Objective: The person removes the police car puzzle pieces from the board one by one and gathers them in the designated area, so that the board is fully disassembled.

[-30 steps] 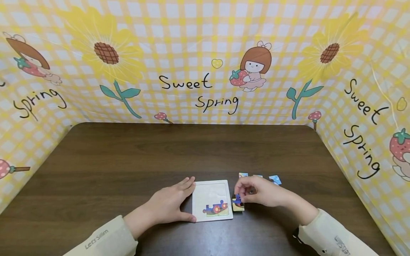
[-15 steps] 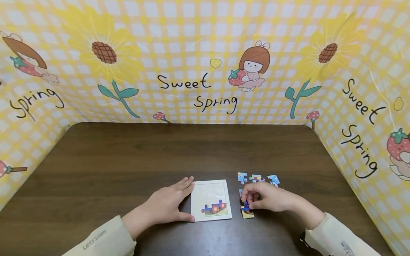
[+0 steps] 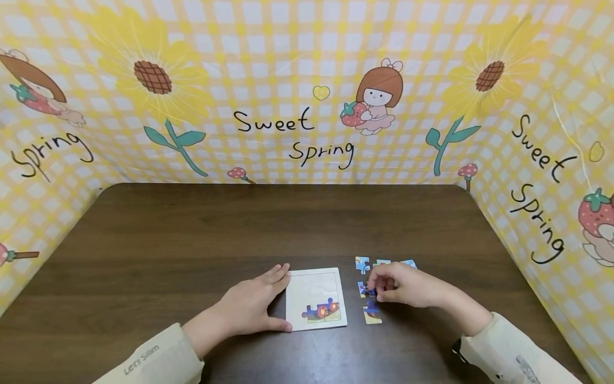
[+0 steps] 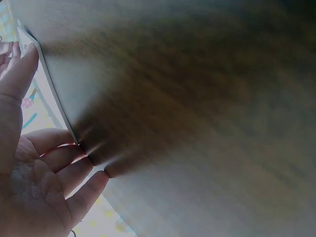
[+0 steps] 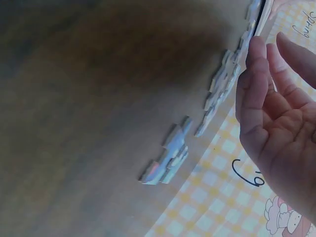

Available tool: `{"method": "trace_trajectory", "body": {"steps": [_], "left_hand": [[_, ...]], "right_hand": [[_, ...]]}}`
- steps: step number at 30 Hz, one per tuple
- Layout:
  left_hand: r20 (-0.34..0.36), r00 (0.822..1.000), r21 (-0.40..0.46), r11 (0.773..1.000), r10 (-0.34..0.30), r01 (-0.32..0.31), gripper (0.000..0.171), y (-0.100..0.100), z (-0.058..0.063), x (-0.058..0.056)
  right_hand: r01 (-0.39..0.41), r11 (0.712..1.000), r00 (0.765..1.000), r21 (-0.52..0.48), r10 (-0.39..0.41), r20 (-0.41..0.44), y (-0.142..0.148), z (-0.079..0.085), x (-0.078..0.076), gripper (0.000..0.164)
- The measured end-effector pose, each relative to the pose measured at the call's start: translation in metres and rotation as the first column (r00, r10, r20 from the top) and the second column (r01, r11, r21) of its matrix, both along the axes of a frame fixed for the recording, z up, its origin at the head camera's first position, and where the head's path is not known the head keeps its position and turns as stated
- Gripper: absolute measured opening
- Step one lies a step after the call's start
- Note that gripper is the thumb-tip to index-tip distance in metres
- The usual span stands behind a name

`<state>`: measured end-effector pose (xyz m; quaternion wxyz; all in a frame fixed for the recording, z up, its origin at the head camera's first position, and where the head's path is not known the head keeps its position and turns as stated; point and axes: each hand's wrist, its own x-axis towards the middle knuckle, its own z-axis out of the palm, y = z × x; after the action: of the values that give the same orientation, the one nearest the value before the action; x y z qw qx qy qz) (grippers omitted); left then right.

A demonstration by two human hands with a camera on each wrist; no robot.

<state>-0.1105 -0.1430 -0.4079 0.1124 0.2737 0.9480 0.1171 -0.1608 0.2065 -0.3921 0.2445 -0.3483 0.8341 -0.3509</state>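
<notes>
My left hand (image 3: 251, 306) lies spread along the left edge of a white square puzzle board (image 3: 304, 290); fingertips and thumb touch the rim. In the board's lower right sit joined puzzle pieces (image 3: 323, 311) with a blue and red train picture. Right of the board, my right hand (image 3: 408, 285) hovers with bent fingers over a middle-row jigsaw piece (image 3: 362, 289), partly hidden by the fingertips. In the right wrist view the thumb stands apart from the fingers, with nothing seen between them. Nearer me lies a loose blue-and-yellow jigsaw piece (image 3: 372, 314).
Behind my right hand is a row of loose pieces, among them a light blue one (image 3: 362, 264) and another (image 3: 409, 263) partly covered by the hand. The brown wooden table (image 3: 230, 229) ends at a yellow checked cloth (image 3: 268, 80) around the back and sides.
My right hand has moved the blue-and-yellow piece rightward, away from the board, and let go of it. The hand has then shifted up toward the middle row. The left hand stays put.
</notes>
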Motion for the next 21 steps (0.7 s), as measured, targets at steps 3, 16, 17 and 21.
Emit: {"method": "trace_trajectory", "body": {"steps": [3, 16, 17, 21], "left_hand": [[0.001, 1.000, 0.001, 1.000, 0.003, -0.003, 0.099, 0.000, 0.000, 0.000], [0.012, 1.000, 0.002, 1.000, 0.001, -0.001, 0.099, 0.001, 0.002, 0.001], [0.011, 1.000, 0.002, 1.000, -0.001, 0.000, 0.099, 0.001, 0.002, 0.001], [0.011, 1.000, 0.003, 1.000, -0.002, 0.002, 0.099, 0.001, 0.001, 0.000]], "right_hand": [[0.003, 1.000, 1.000, 0.007, -0.003, -0.011, -0.005, 0.002, -0.003, 0.008], [-0.060, 0.998, 0.998, 0.008, 0.060, -0.024, -0.053, 0.001, -0.008, 0.010], [-0.071, 0.998, 0.997, 0.003, 0.071, -0.023, -0.057, 0.000, -0.009, 0.010], [-0.114, 0.994, 0.993, -0.001, 0.113, -0.029, -0.071, -0.002, -0.009, 0.012]]}}
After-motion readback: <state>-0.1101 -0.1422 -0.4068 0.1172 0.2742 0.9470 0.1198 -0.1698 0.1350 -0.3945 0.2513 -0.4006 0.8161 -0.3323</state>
